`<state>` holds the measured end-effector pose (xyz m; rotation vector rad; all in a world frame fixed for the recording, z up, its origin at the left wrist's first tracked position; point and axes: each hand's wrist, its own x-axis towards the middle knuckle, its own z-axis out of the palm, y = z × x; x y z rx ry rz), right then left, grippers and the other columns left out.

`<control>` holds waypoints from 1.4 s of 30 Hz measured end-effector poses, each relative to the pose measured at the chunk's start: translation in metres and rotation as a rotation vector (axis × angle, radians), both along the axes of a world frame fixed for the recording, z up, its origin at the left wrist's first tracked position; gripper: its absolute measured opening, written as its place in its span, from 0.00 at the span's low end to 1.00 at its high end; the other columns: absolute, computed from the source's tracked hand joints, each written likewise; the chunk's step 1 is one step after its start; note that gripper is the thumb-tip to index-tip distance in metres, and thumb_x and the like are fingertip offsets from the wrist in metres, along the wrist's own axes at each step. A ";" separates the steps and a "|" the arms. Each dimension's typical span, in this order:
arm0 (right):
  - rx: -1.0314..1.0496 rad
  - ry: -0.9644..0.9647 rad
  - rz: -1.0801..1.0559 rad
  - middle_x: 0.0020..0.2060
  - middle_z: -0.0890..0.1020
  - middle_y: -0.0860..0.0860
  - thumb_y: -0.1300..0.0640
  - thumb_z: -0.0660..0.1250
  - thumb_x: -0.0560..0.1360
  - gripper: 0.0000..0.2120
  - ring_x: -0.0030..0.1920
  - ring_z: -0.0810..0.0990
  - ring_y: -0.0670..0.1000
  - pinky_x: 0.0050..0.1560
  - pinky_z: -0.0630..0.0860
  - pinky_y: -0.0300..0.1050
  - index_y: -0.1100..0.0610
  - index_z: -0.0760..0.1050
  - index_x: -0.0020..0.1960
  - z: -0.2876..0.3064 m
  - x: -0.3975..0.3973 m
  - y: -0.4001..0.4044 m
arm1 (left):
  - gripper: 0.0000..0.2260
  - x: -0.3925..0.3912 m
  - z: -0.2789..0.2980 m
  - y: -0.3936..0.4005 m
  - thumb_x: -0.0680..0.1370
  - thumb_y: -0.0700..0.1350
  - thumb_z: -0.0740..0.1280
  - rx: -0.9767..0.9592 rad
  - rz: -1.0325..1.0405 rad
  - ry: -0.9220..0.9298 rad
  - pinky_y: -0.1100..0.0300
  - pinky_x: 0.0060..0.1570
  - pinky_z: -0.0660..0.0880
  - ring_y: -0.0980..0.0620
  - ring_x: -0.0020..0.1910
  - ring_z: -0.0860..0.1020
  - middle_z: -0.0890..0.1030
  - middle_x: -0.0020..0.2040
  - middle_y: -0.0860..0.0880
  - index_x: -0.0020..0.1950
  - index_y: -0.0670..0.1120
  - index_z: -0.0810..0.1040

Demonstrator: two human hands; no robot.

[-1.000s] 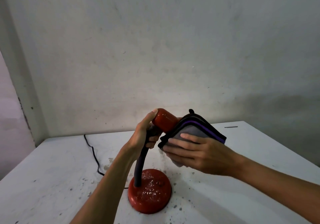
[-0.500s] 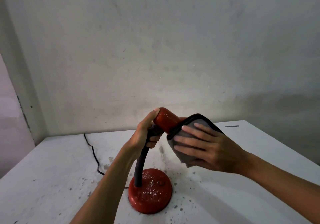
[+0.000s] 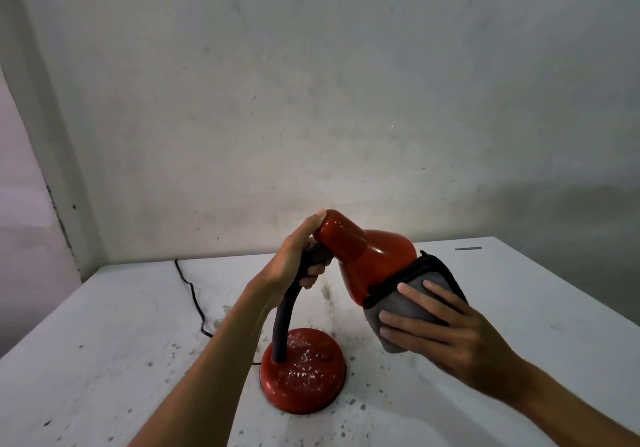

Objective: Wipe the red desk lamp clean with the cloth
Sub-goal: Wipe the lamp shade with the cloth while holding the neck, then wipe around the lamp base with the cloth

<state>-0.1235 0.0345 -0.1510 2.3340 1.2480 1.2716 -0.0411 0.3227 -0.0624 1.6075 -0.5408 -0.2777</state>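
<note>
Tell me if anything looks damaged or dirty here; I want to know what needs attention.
The lamp's round red base is speckled with white flecks, chipped paint or grime, I cannot tell which. Dark specks also dot the white table around it. The shade looks glossy and intact.

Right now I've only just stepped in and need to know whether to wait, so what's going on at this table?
A person is cleaning a red desk lamp that stands on a speckled white table. The left hand grips the top of the dark gooseneck, just behind the shade. The right hand presses a folded grey cloth against the shade's rim. The round base looks dusty, apparently not yet wiped.
</note>
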 end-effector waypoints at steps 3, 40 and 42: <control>0.170 0.071 0.005 0.73 0.76 0.47 0.52 0.66 0.82 0.20 0.78 0.68 0.58 0.77 0.66 0.59 0.53 0.74 0.74 -0.026 -0.013 0.019 | 0.34 -0.008 0.000 0.002 0.75 0.74 0.54 0.044 0.128 -0.057 0.58 0.33 0.70 0.51 0.28 0.70 0.74 0.31 0.47 0.35 0.45 0.77; 0.118 1.037 -0.273 0.81 0.40 0.31 0.26 0.42 0.80 0.36 0.78 0.32 0.32 0.81 0.38 0.48 0.38 0.38 0.83 -0.077 0.023 0.130 | 0.35 -0.046 -0.182 0.118 0.75 0.72 0.51 0.878 0.312 -0.446 0.45 0.74 0.57 0.47 0.73 0.67 0.65 0.78 0.50 0.78 0.58 0.63; 0.089 1.102 -0.279 0.79 0.38 0.29 0.24 0.41 0.78 0.37 0.75 0.30 0.29 0.80 0.38 0.49 0.36 0.38 0.82 -0.067 0.039 0.132 | 0.34 -0.045 -0.183 0.119 0.76 0.72 0.52 0.880 0.310 -0.454 0.46 0.74 0.57 0.48 0.73 0.67 0.65 0.78 0.51 0.79 0.58 0.63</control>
